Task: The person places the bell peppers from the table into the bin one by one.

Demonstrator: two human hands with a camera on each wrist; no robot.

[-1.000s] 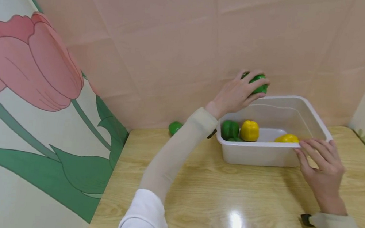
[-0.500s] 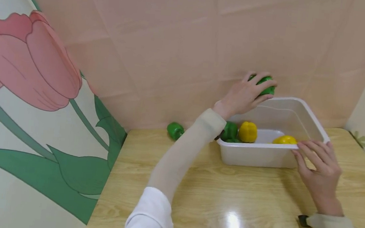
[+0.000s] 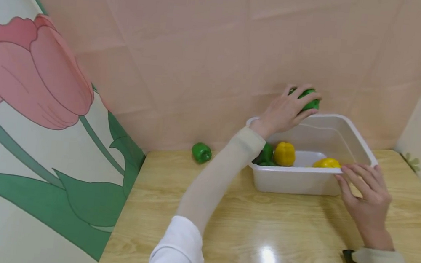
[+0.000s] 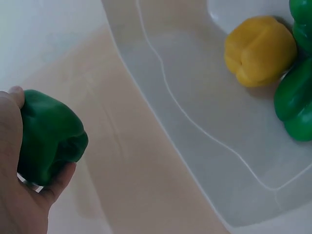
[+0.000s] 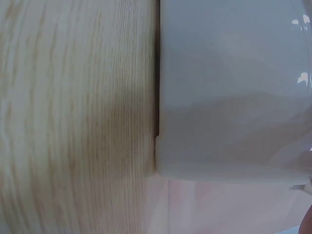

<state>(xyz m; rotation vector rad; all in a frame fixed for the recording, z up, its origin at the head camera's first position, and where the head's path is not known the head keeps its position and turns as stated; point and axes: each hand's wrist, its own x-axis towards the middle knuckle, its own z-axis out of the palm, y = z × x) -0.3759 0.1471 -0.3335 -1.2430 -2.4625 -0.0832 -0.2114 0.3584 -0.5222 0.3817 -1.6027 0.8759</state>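
Observation:
My left hand grips a green bell pepper above the far rim of a white plastic bin. In the left wrist view, fingers wrap round that green bell pepper, outside the bin wall. My right hand pinches the bin's near rim at its right corner. Inside the bin lie a yellow bell pepper, another yellow bell pepper on the right, and green bell peppers at the left end, partly behind my left forearm. The right wrist view shows mostly the bin's outer wall.
One more green bell pepper lies on the wooden table left of the bin, near the back edge. Behind the table hangs a pinkish cloth. A wall with a tulip picture stands at the left.
My left hand has moved a little to the right with the green bell pepper. The pepper on the table, partly covered by my forearm before, now shows whole. My right hand keeps its hold.

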